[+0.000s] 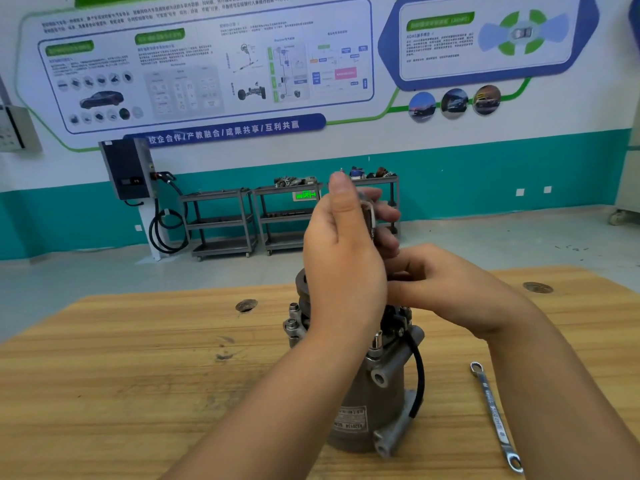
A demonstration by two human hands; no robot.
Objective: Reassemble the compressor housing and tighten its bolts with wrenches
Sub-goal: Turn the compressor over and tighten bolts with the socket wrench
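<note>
Pinched between the thumb and curled fingers of the left hand (346,258) is a small metal part (370,216) (too blurred to name), held up above the compressor (367,403). The right hand (446,289) reaches in from the right to the top of the compressor with its fingers bent. The left hand hides its fingertips, so it cannot be told whether they grip anything.

The compressor stands upright on the wooden desk (138,375), about midway between the left and right edges and nearer the front edge. A black cable (419,372) loops down its right side. A wrench (493,415) lies flat on the desk to the right of the compressor, apart from it, running toward the front edge. A round hole (246,305) shows in the desk near the far edge, left of the compressor. Grey carts (221,223) stand against the far wall.
</note>
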